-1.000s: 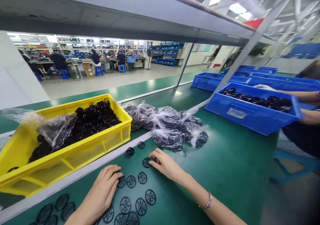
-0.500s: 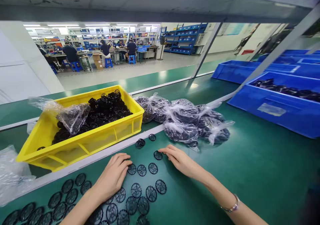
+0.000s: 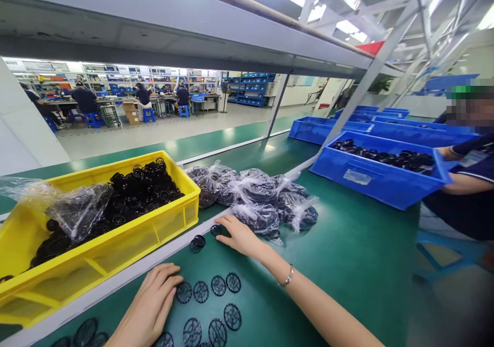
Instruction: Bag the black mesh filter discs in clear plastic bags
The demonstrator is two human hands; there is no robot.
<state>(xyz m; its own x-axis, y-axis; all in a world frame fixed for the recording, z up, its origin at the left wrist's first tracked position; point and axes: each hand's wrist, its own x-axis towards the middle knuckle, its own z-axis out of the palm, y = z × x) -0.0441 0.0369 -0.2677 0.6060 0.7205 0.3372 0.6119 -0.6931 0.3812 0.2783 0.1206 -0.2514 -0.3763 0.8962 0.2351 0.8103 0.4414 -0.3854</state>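
My left hand (image 3: pixel 156 298) rests over the green tabletop, fingers loosely bent and apart, fingertips at the edge of a black spoked disc (image 3: pixel 184 292). That disc is the left end of a short row, with more discs (image 3: pixel 217 331) lying below it. Farther up, the thumb and forefinger of my right hand (image 3: pixel 242 238) close around another black spoked disc (image 3: pixel 215 230), partly covered by the fingers. Just left of it lie overlapping discs (image 3: pixel 197 243). A bracelet circles my right wrist.
A yellow crate (image 3: pixel 154 234) of black parts, with a plastic bag on top, stands at left. Tied clear bags (image 3: pixel 257 217) of dark parts lie beyond my right hand. Blue bins (image 3: pixel 358 175) stand at right, where another person (image 3: pixel 473 182) holds one. A shelf (image 3: pixel 193 38) spans overhead.
My right hand has left the disc at the right end of the row and moved up and left to the one near the crate. The view has swung right, bringing the other person into sight.
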